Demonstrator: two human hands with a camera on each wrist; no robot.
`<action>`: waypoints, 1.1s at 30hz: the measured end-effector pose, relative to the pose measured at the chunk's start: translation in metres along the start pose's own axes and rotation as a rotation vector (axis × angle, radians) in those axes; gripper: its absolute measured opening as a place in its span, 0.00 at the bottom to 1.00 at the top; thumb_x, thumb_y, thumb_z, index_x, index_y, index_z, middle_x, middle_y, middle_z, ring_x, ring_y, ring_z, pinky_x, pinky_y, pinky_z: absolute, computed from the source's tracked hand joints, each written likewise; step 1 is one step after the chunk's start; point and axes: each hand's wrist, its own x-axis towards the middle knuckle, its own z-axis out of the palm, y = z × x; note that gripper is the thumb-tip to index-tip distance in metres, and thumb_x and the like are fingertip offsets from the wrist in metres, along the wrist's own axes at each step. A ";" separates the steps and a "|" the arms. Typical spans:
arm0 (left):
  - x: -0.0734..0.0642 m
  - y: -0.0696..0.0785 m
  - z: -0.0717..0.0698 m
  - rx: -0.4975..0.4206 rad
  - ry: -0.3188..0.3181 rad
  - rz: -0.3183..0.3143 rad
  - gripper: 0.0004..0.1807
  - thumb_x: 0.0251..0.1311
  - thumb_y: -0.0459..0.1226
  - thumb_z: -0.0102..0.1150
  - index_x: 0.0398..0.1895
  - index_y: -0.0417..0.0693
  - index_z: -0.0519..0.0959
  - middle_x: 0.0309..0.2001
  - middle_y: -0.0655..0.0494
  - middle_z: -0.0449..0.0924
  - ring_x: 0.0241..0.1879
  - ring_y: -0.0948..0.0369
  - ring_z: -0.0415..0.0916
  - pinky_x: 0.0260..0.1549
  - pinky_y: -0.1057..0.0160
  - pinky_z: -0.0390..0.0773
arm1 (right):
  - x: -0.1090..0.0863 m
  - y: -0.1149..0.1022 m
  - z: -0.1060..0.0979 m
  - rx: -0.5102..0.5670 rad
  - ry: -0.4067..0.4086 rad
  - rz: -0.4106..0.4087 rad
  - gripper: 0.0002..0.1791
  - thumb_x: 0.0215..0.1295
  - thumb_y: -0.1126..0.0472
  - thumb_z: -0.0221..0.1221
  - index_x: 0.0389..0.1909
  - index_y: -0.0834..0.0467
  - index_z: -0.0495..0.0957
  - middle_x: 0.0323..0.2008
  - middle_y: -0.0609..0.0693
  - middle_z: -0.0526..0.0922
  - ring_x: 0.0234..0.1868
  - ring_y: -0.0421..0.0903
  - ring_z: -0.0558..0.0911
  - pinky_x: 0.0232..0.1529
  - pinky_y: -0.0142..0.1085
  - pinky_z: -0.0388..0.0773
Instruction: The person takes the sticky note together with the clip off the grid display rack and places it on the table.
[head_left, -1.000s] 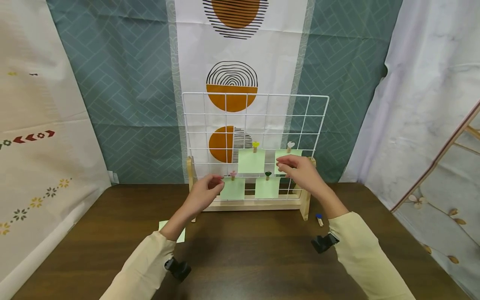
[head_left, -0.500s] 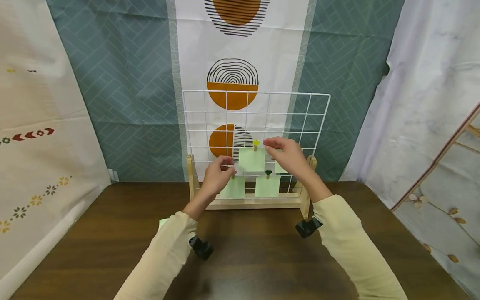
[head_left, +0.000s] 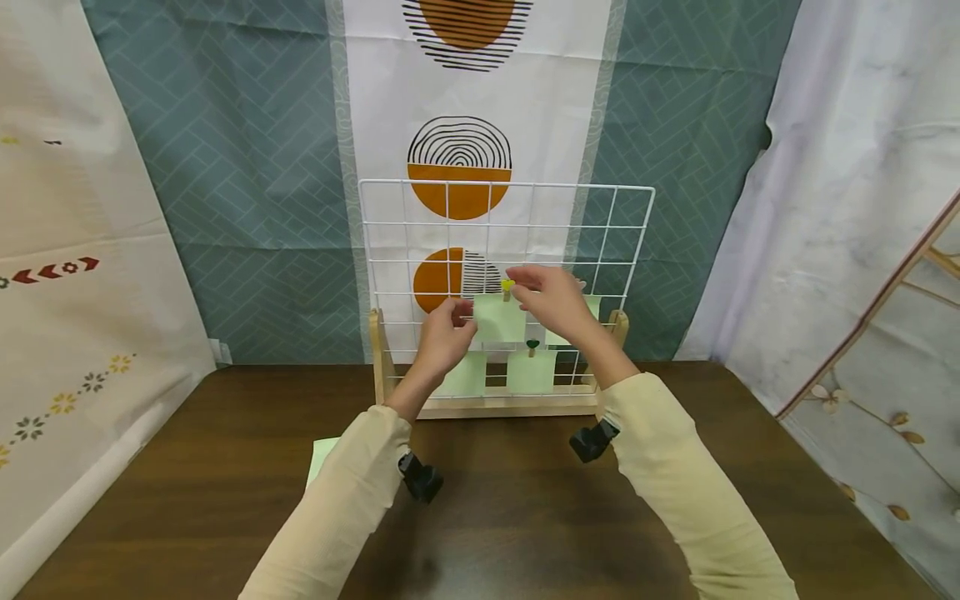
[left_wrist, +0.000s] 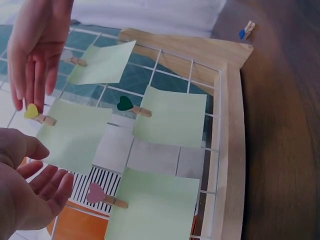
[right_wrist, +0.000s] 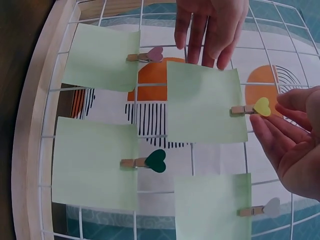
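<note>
A white wire grid (head_left: 420, 223) stands upright in a wooden base, holding several pale green paper notes by small wooden clips with hearts. My right hand (head_left: 553, 302) reaches to the yellow heart clip (right_wrist: 262, 107) on the upper note (right_wrist: 205, 105). Its thumb and forefinger lie on either side of the heart, fingertips right at it. Beside that note's left edge is my left hand (head_left: 447, 333), fingers loosely bent and nothing in them. The pink heart clip (left_wrist: 96, 193), the green heart clip (left_wrist: 125, 103) and the white heart clip (right_wrist: 272, 207) each hold another note.
Another pale green note (head_left: 322, 452) lies on the dark wooden table (head_left: 495, 517), partly behind the left sleeve. A loose blue heart clip (left_wrist: 243, 33) lies on the table beside the grid's wooden base (left_wrist: 232, 150). Patterned cloth hangs behind and at both sides.
Both hands have moved up and inward to the upper note: the right hand leftward from the white heart clip to the yellow one, the left hand rightward from near the pink one.
</note>
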 end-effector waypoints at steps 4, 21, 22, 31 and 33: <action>0.003 0.000 0.001 0.010 0.019 -0.004 0.14 0.60 0.26 0.53 0.49 0.31 0.75 0.47 0.39 0.78 0.46 0.47 0.77 0.45 0.54 0.77 | 0.006 0.000 0.004 -0.018 -0.011 0.004 0.20 0.70 0.64 0.53 0.60 0.67 0.73 0.57 0.60 0.77 0.52 0.53 0.81 0.44 0.41 0.80; 0.007 -0.001 0.005 0.021 0.008 -0.040 0.10 0.62 0.29 0.55 0.45 0.32 0.77 0.39 0.42 0.78 0.40 0.52 0.74 0.38 0.61 0.73 | 0.014 0.004 0.007 -0.006 -0.023 0.088 0.18 0.71 0.63 0.54 0.58 0.64 0.76 0.54 0.59 0.80 0.46 0.53 0.83 0.39 0.39 0.81; 0.008 -0.001 0.005 0.017 0.012 -0.043 0.10 0.62 0.29 0.55 0.45 0.32 0.77 0.38 0.43 0.78 0.39 0.52 0.74 0.37 0.62 0.73 | 0.015 0.005 0.007 -0.009 -0.021 0.087 0.17 0.71 0.63 0.55 0.58 0.63 0.77 0.53 0.58 0.81 0.45 0.53 0.83 0.39 0.39 0.81; 0.010 -0.002 0.010 0.006 0.075 -0.043 0.08 0.61 0.29 0.57 0.41 0.31 0.77 0.35 0.44 0.78 0.36 0.52 0.74 0.34 0.63 0.73 | 0.021 0.006 0.010 -0.041 -0.007 0.115 0.16 0.67 0.62 0.60 0.53 0.62 0.80 0.47 0.57 0.84 0.39 0.52 0.85 0.41 0.40 0.80; 0.010 -0.001 0.011 0.012 0.084 -0.043 0.08 0.61 0.29 0.57 0.41 0.31 0.77 0.34 0.44 0.78 0.36 0.52 0.74 0.35 0.62 0.73 | 0.021 0.006 0.010 -0.064 0.007 0.119 0.15 0.65 0.61 0.62 0.52 0.61 0.81 0.46 0.57 0.84 0.39 0.51 0.84 0.41 0.41 0.80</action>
